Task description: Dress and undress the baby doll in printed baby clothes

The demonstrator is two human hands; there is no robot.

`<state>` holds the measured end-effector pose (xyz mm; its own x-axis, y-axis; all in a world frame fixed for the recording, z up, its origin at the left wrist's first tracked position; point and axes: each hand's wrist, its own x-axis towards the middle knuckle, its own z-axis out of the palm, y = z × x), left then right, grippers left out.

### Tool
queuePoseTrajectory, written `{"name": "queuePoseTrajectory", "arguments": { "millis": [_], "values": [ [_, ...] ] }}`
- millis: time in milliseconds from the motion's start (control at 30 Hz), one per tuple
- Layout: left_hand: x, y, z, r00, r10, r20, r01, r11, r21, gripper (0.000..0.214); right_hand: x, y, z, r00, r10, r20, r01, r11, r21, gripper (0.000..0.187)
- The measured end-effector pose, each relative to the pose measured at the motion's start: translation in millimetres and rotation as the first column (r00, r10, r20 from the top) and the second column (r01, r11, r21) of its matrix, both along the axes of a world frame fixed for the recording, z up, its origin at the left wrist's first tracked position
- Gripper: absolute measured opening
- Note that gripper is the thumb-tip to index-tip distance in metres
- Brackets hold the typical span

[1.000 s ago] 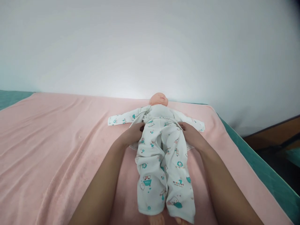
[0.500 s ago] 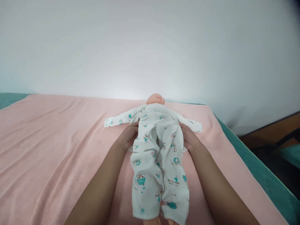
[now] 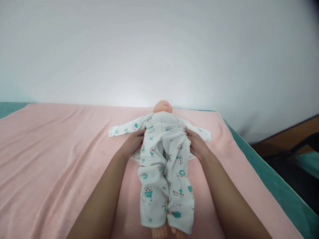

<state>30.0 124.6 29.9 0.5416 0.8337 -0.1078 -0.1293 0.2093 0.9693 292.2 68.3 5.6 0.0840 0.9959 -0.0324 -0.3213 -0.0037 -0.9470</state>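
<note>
Doll [image 3: 163, 107] lies face-up on the pink blanket [image 3: 62, 159], head toward the wall [image 3: 159, 49], bare feet [image 3: 165, 232] at the bottom edge of view. Printed trousers [image 3: 164, 179] are on both legs with the waistband up at the belly. Left hand [image 3: 133, 142] and right hand [image 3: 196, 144] are each closed on the waistband at their own side of the waist, fingers curled into the fabric. The fingertips are tucked behind the cloth, so I can't tell whether the thumbs are inside the band. My read of the step: seating the trousers at the waist over the hem of the matching top [image 3: 161, 118]. Going any higher calls for an even pull on both sides, probably with the hips lifted slightly, since the back of the band is pinned under the body. The top's sleeves [image 3: 122, 127] are spread flat to either side, clear of the hands. Teal mattress edge [image 3: 274, 186] is well off to the right, with wooden floor [image 3: 286, 132] beyond it. Nothing is blocking either hand.
</note>
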Motion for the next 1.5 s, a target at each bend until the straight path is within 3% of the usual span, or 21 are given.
{"name": "queuePoseTrajectory", "arguments": {
  "millis": [167, 433, 500, 633, 767, 867, 967, 1067, 1200, 1367, 1500],
  "values": [
    [-8.6, 2.2, 3.3, 0.981, 0.079, -0.18, -0.061, 0.993, 0.103, 0.028, 1.6, 2.0, -0.8, 0.999, -0.023, 0.043, 0.023, 1.0, -0.009, 0.036],
    [-1.9, 11.5, -7.1, 0.949, 0.302, -0.089, -0.29, 0.948, 0.128, 0.03, 4.3, 8.8, -12.7, 0.978, -0.057, 0.199, 0.045, 0.997, 0.065, 0.028],
    [1.6, 10.9, -9.5, 0.929, 0.364, -0.07, -0.343, 0.915, 0.213, 0.028, 3.1, 10.7, -16.8, 0.934, -0.138, 0.329, 0.096, 0.986, 0.14, 0.027],
    [9.8, 8.8, -13.0, 0.893, 0.45, 0.027, -0.424, 0.817, 0.392, 0.022, -3.4, 10.4, -17.7, 0.766, -0.33, 0.551, 0.229, 0.942, 0.246, 0.025],
    [15.3, 12.1, -16.0, 0.876, 0.476, -0.072, -0.407, 0.812, 0.419, 0.022, -9.7, 6.2, -11.2, 0.653, -0.399, 0.644, 0.254, 0.916, 0.311, 0.023],
    [18.1, 14.5, -15.6, 0.856, 0.498, -0.139, -0.401, 0.809, 0.43, 0.021, -10.7, 3.9, -6.9, 0.633, -0.411, 0.657, 0.256, 0.911, 0.323, 0.019],
    [20.5, 13.0, -10.6, 0.863, 0.496, -0.092, -0.407, 0.792, 0.455, 0.022, -12.6, 1.3, 1.5, 0.683, -0.488, 0.543, 0.341, 0.871, 0.354, 0.015],
    [21.6, 11.9, -2.8, 0.898, 0.439, -0.024, -0.358, 0.764, 0.537, 0.024, -18.9, 0.1, 19.0, 0.727, -0.51, 0.46, 0.343, 0.85, 0.4, 0.019],
    [20.1, 17.5, 7.4, 0.96, 0.266, -0.084, -0.143, 0.729, 0.669, 0.023, -24.6, 6.2, 44.5, 0.772, -0.282, 0.569, 0.04, 0.916, 0.399, 0.018],
    [15.5, 25.2, 20.3, 0.958, 0.118, -0.262, 0.091, 0.74, 0.666, 0.029, -13.7, 15.7, 58.4, 0.676, -0.055, 0.735, -0.189, 0.951, 0.245, 0.021],
    [16.3, 29.7, 28.9, 0.927, 0.139, -0.349, 0.149, 0.715, 0.683, 0.033, -7.5, 25.9, 64.2, 0.604, -0.006, 0.797, -0.223, 0.959, 0.176, 0.022]
  ]
}}
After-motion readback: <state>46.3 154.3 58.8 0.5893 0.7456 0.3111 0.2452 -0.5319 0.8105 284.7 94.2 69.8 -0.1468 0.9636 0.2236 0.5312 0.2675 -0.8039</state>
